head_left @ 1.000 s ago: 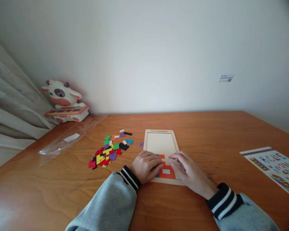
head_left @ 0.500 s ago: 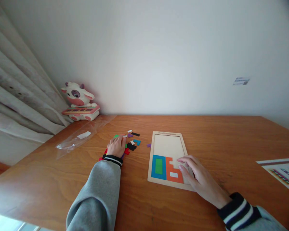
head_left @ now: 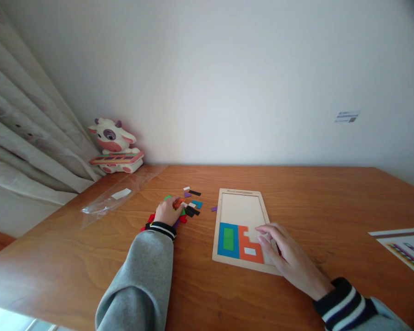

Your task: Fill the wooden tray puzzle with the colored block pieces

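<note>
My left hand rests on a loose heap of coloured flat pieces, its fingers apart over an orange piece. Around it lie black pieces, a blue piece, red pieces and white ones. A wooden tray holds a blue block around a green rectangle, and orange pieces around a white rectangle. My right hand hovers over the tray's lower right, thumb and fingers apart, with nothing seen between them.
A clear plastic bag lies at the left, below a cow toy with a keyboard. A small purple piece is just left of the tray. A printed sheet lies at the right edge.
My left fingers have shifted in the heap, and an orange piece now shows beside them. White and black pieces there have moved. My right hand is nearly unchanged.
</note>
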Demonstrator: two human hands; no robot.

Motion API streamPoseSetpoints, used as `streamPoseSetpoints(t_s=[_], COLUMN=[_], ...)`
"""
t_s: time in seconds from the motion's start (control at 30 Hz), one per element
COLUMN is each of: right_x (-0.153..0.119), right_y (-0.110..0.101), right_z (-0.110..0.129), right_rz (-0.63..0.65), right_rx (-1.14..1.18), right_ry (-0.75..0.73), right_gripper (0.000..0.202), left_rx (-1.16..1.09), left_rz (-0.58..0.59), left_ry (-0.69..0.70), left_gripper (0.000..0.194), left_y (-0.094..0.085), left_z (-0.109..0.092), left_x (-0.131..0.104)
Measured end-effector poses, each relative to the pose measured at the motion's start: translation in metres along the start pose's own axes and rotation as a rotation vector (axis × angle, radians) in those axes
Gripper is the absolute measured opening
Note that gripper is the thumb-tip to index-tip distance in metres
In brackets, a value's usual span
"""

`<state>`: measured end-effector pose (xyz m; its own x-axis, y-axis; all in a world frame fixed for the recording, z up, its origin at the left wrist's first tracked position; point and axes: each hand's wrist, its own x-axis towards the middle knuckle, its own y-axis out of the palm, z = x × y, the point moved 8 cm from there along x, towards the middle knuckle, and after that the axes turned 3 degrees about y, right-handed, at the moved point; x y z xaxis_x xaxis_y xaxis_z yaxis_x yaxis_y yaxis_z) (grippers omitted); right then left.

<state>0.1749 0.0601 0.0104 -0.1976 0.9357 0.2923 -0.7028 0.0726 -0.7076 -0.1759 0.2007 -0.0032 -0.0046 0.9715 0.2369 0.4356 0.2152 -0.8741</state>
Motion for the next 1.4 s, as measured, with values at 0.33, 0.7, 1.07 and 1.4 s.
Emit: streamPoseSetpoints(t_s=[0.33, 0.7, 1.07, 1.4], right_x=[0.002, 0.003, -0.002, 0.001], right_y=[0.0, -0.002, -0.001, -0.013], right_z=[0.002, 0.003, 0.022, 0.02], right_rz=[0.007, -0.003, 0.001, -0.136], right_rx=[-0.001, 0.01, 0.064, 0.035], right_ry=[0.003, 0.02, -0.166, -0.112], right_gripper=[0.023, 0.024, 0.017, 0.015], left_rx=[-0.273, -0.3, -0.334, -0.269], left_rz=[-0.023, -0.299, -0.066, -0.015], left_ry=[-0.083, 0.524, 0.985, 0.927], left_gripper=[0.046, 0.017, 0.023, 0.024], left_y=[0.004, -0.024, 0.018, 0.018], left_z=[0.011, -0.124, -0.2, -0.199], left_x=[0.002, -0.054, -0.12, -0.113])
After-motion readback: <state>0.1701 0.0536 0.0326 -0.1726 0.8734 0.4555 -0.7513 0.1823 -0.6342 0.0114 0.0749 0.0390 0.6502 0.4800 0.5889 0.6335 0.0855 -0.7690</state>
